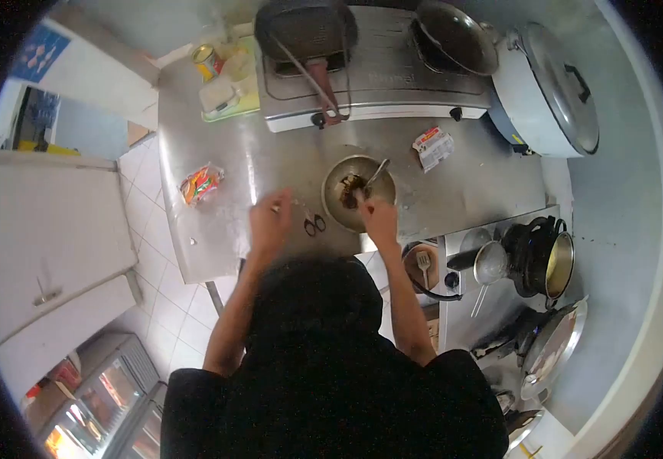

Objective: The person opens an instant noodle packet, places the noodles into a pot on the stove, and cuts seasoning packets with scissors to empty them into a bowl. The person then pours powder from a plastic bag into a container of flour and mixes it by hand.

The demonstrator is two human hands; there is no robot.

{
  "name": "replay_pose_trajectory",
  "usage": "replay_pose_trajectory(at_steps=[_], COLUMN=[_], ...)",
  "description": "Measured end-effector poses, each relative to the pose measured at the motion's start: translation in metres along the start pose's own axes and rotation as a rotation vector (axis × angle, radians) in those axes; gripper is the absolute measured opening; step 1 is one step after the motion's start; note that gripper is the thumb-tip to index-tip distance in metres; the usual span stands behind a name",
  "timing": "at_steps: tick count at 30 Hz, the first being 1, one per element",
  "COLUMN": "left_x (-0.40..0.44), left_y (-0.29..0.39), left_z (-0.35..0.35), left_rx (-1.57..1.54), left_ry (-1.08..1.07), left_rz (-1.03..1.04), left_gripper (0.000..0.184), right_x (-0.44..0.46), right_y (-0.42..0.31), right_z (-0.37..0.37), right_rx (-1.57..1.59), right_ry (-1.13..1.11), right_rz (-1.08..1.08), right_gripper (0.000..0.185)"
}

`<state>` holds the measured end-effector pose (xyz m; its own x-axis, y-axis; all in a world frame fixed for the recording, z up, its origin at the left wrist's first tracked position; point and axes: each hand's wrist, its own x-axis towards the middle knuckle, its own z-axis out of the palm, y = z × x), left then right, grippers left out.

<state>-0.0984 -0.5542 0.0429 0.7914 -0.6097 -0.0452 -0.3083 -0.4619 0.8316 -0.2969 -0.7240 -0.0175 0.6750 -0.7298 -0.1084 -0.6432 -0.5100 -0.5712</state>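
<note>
A round metal bowl (pixel 333 207) sits on the steel counter, with a dark brown mixture (pixel 352 189) inside. A metal spoon (pixel 378 171) leans against its far right rim. My right hand (pixel 379 222) is over the bowl's near edge with closed fingers pointing down at the mixture; what they hold, if anything, is too small to tell. Left of the bowl, my left hand (pixel 269 223) is raised above the counter, its fingers curled together and slightly blurred. Between my left hand and the bowl lie scissors (pixel 314 225) with dark handles.
A colourful plastic packet (pixel 202 183) lies left, a small white-and-red carton (pixel 432 148) right. Behind stands a gas stove (pixel 392 92) bearing a grill pan (pixel 304 30) and a frying pan (pixel 457 37). A large pot (pixel 534 92) stands right; more pans (pixel 559 264) are lower right.
</note>
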Motion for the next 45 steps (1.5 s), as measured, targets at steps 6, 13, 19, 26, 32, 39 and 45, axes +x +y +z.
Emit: replay_pose_trajectory(at_steps=[6, 13, 19, 26, 32, 39, 45], left_x=[0.020, 0.031, 0.054, 0.092, 0.083, 0.067, 0.056], left_y=[-0.096, -0.174, -0.193, -0.196, -0.222, -0.206, -0.203], left_z=[-0.110, -0.164, -0.161, -0.152, -0.139, -0.145, -0.146], left_rx=[0.212, 0.333, 0.408, 0.452, 0.285, 0.037, -0.174], left_ry=[0.431, 0.331, 0.297, 0.066, 0.073, 0.205, 0.244], left_rz=[0.046, -0.114, 0.038, 0.130, 0.176, 0.108, 0.070], left_gripper=[0.017, 0.050, 0.062, 0.068, 0.064, 0.056, 0.060], right_x=[-0.019, -0.009, 0.072, 0.129, 0.104, 0.051, 0.039], right_y=[0.023, -0.035, -0.169, -0.257, -0.262, -0.148, -0.152], right_z=[-0.001, -0.001, 0.099, 0.218, 0.160, 0.105, 0.127], right_rx=[0.302, 0.622, 0.235, 0.028, 0.312, -0.270, -0.242], right_ry=[0.077, -0.004, -0.107, -0.038, -0.159, -0.416, -0.382], right_rz=[0.238, 0.381, -0.196, -0.635, -0.353, -0.425, -0.464], right_gripper=[0.022, 0.022, 0.017, 0.015, 0.021, 0.033, 0.033])
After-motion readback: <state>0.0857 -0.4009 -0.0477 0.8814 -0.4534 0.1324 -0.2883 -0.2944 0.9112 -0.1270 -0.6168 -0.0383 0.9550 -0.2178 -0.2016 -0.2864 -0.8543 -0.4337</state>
